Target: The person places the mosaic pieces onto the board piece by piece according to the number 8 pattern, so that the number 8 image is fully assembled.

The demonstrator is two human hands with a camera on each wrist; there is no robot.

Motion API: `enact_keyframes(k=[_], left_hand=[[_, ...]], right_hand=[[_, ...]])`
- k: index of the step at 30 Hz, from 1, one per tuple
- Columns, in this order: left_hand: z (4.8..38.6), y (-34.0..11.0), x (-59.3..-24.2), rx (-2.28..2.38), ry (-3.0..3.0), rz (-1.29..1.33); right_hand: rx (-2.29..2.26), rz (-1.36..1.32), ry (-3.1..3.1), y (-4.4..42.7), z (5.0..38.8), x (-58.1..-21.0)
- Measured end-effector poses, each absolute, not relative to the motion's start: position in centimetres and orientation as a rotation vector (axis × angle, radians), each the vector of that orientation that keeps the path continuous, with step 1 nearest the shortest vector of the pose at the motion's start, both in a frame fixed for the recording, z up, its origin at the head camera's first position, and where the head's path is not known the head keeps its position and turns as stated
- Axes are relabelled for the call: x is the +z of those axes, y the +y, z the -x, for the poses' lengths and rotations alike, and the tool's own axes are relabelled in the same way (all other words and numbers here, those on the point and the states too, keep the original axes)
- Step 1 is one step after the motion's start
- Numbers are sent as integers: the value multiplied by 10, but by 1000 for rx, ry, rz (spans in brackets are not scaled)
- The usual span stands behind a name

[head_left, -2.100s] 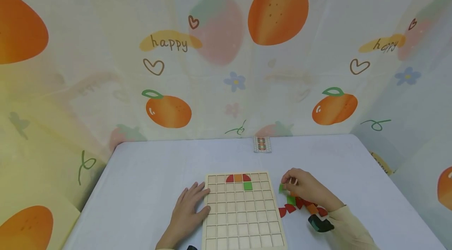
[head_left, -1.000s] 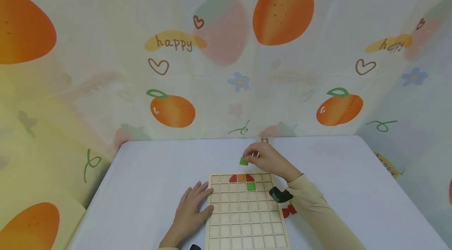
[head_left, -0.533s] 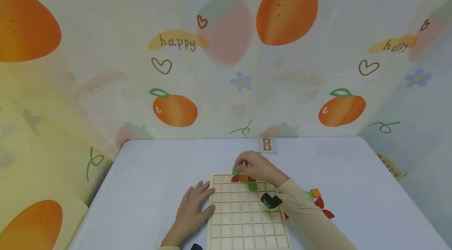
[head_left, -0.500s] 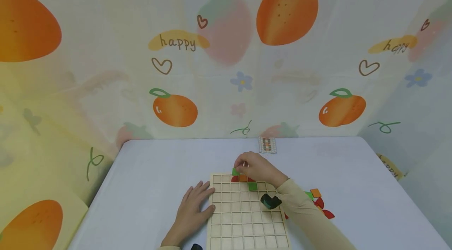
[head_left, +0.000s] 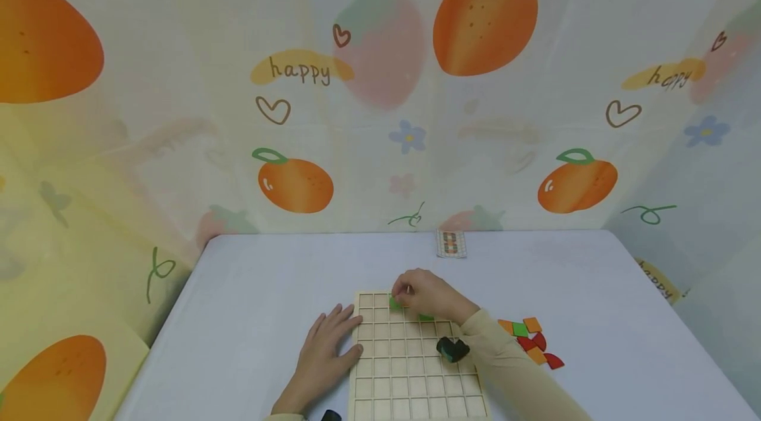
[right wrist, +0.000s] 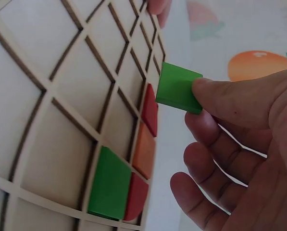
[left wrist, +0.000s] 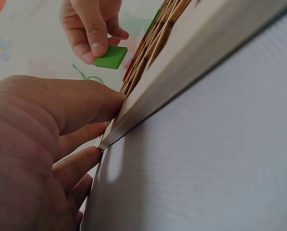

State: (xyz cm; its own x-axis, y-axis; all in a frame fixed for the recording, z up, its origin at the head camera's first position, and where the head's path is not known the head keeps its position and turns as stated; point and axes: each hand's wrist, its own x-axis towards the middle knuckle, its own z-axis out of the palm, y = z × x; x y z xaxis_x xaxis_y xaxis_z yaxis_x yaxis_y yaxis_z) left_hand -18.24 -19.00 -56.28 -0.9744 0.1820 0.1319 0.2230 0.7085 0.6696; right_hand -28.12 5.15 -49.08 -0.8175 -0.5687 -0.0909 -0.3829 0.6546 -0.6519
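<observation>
Green tile (right wrist: 178, 86), square and flat, is in the air just above the far end of a wooden grid board (head_left: 416, 368), between the worktop's left and right edges. The right hand (head_left: 429, 293) pinches it by one side between thumb and forefinger, closed to the tile's thickness; the other fingers of that hand curl loosely and hold nothing.

The left hand (head_left: 324, 355) lies on the side of the board toward the worktop's left edge, its fingers spread and nearly straight, with thumb and fingertips touching the rim.

In the board's row nearest the worktop's far edge sit a red piece (right wrist: 150, 110), an orange square (right wrist: 144, 151) and a second red piece (right wrist: 136, 197), side by side. Another green square (right wrist: 109, 185) fills the cell next to that second red one, in the following row.

Loose pieces (head_left: 520, 329) in orange, green and red lie between the board and the worktop's right edge. A small printed card (head_left: 452, 244) lies at the far edge of the worktop (head_left: 267, 289).
</observation>
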Motion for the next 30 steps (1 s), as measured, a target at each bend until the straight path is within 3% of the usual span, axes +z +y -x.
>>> enact_keyframes(k=[30], left_hand=[[182, -186, -557, -1099, -2871, 309]], right_hand=[[-823, 858, 2604, 50, 278, -510]])
